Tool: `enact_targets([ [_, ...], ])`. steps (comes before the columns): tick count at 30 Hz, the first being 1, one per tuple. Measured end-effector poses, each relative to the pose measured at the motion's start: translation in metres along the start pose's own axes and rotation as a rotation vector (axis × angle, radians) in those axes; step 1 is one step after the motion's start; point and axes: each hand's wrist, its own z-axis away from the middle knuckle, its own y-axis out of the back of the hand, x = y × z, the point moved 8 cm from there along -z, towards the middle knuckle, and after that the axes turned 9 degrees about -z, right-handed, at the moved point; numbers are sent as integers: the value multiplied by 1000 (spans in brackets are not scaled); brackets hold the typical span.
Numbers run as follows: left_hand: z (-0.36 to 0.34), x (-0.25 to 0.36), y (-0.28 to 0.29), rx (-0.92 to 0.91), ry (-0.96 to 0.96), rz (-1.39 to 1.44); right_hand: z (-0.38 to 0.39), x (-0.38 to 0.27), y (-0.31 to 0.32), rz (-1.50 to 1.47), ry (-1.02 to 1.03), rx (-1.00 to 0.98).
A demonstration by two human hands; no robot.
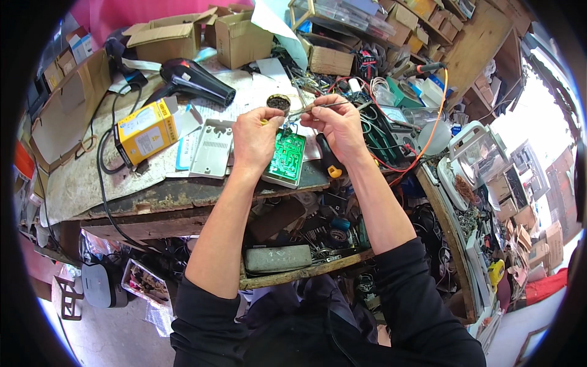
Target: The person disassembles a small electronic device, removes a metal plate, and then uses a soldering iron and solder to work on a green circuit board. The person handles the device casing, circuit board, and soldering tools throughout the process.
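Observation:
My left hand (258,137) is closed above the upper left of a green circuit board (287,158), its fingertips round something small with a yellow bit, too small to name. My right hand (335,125) pinches a thin dark rod or wire (335,103) above and right of the board. The board lies in a pale plastic housing. An open plastic cover (211,148) lies to its left. A round tin of dark material (279,103) stands behind my hands. A black and yellow handled tool (330,158) lies beside the board, under my right hand.
A hair dryer (199,85), yellow box (147,131) and cardboard boxes (243,40) occupy the bench's back and left. An orange-handled iron (428,68) with an orange cord sits among tangled wires at right. Below the worn bench edge (143,207) is a cluttered open drawer (278,257).

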Motion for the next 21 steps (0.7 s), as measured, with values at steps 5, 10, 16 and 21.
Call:
enact_targets([
  [5, -1, 1, -2, -7, 0, 3, 1, 0, 0, 5, -14, -14],
  [10, 0, 0, -1, -7, -7, -23, 0, 1, 1, -5, -11, -8],
  [16, -1, 0, -1, 1, -16, -11, 0, 0, 1, 4, -3, 12],
  [21, 0, 3, 0, 5, -8, -36, 0, -3, 2, -13, 31, -2],
])
